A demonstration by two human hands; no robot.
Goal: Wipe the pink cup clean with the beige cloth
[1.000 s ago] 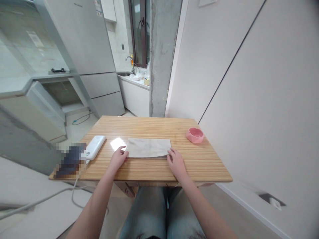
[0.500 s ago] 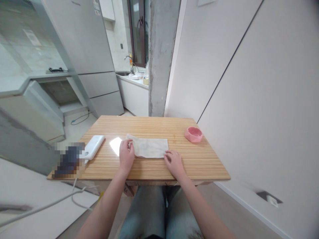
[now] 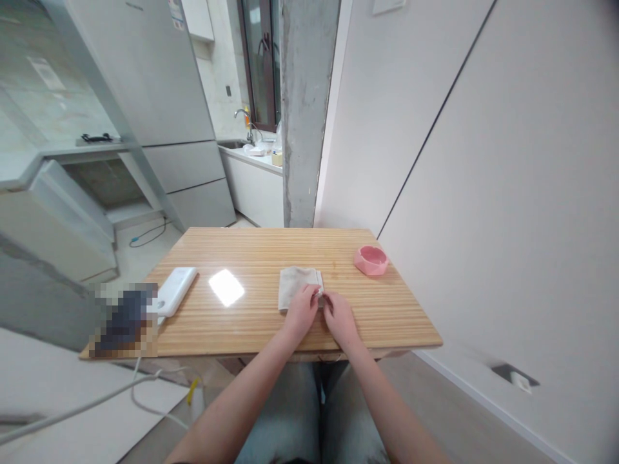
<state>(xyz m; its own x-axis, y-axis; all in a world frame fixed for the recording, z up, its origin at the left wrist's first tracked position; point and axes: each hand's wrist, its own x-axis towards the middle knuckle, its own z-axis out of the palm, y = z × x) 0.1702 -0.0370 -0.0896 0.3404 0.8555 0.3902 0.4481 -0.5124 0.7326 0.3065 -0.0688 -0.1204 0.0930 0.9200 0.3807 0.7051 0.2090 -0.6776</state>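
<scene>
A cream cloth (image 3: 294, 283), folded into a small near-square, lies flat on the wooden table (image 3: 251, 248) in front of me. My left hand (image 3: 304, 310) reaches over its near right part, fingertips pinched on the cloth by the right edge. Right beside it, my right hand (image 3: 339, 316) has its fingertips closed on the near right corner of the same cloth. Both hands' fingertips nearly meet there, and the fingers partly cover that corner.
A pink faceted bowl (image 3: 371, 261) stands toward the table's right edge. On the left lie a white power bank (image 3: 176, 291) and a blurred-out dark item (image 3: 126, 321). A white cable (image 3: 135, 386) hangs past the left front edge. A wall (image 3: 464, 212) rises on the right.
My left hand has moved right, carrying the cloth's left end over to its right end, so the long strip is now doubled. My right hand has stayed at the right corner.
</scene>
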